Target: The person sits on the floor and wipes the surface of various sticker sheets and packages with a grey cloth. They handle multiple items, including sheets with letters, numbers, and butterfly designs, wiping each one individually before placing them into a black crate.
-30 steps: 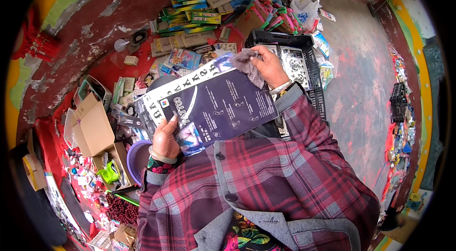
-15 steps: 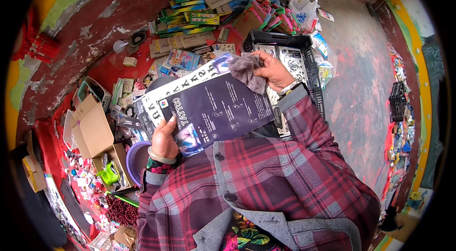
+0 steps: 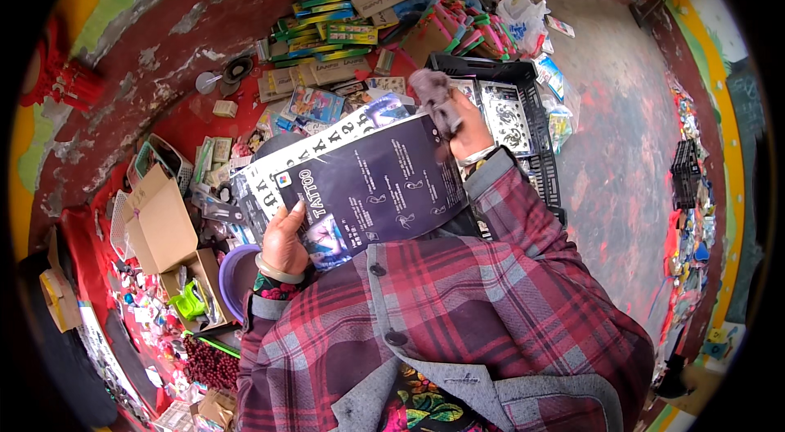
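Note:
My left hand (image 3: 284, 246) grips the lower left edge of a stack of temporary tattoo sheets, thumb on top. A dark purple sheet (image 3: 372, 191) with small white drawings and print lies uppermost. Beneath it a white sheet (image 3: 315, 146) with black lettering sticks out along the far side. My right hand (image 3: 469, 131) is closed on a crumpled grey-brown cloth (image 3: 437, 101), which is blurred and bunched up at the stack's far right corner. Its fingers are partly hidden, and the cloth's contact with the sheets is hard to tell.
A black plastic crate (image 3: 546, 156) with more tattoo sheets (image 3: 505, 117) stands beyond my right forearm. On the left are an open cardboard box (image 3: 168, 223) and a purple basin (image 3: 235, 278). Stacked colourful boxes (image 3: 331, 19) and a clear plastic bag (image 3: 523, 19) lie along the far wall.
My right hand has turned and shifted slightly toward me, and the cloth now bunches upward instead of hanging over the sheet's corner. The left hand and the stack stay nearly in place.

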The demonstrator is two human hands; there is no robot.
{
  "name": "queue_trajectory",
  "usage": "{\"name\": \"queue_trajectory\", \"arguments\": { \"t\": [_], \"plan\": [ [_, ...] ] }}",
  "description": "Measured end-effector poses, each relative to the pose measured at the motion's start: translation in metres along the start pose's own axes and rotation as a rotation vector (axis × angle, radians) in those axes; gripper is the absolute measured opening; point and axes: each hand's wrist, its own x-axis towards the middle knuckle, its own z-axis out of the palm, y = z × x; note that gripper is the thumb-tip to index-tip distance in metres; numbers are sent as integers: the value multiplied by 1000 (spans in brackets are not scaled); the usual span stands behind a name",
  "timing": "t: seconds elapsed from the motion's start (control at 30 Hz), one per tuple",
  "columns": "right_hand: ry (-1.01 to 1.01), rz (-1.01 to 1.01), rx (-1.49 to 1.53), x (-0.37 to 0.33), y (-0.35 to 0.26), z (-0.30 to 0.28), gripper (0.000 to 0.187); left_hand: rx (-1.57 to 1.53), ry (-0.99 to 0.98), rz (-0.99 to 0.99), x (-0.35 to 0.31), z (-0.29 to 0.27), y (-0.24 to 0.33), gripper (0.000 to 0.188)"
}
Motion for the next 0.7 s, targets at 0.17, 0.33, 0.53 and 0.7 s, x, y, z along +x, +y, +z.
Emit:
{"name": "queue_trajectory", "arguments": {
  "t": [0.17, 0.33, 0.53, 0.7],
  "plan": [
    [-159, 202, 237, -7, -20, -24, 40, -24, -23, -7, -1, 3, 2, 28],
    [-264, 198, -280, -6, -22, -3, 46, -19, -4, 4, -3, 3, 3, 28],
    [-53, 42, -187, -7, -6, 6, 31, -14, -27, 6, 0, 0, 0, 28],
    [118, -110, -131, 0, 13, 3, 26, -4, -10, 7, -3, 6, 1, 28]
  ]
}}
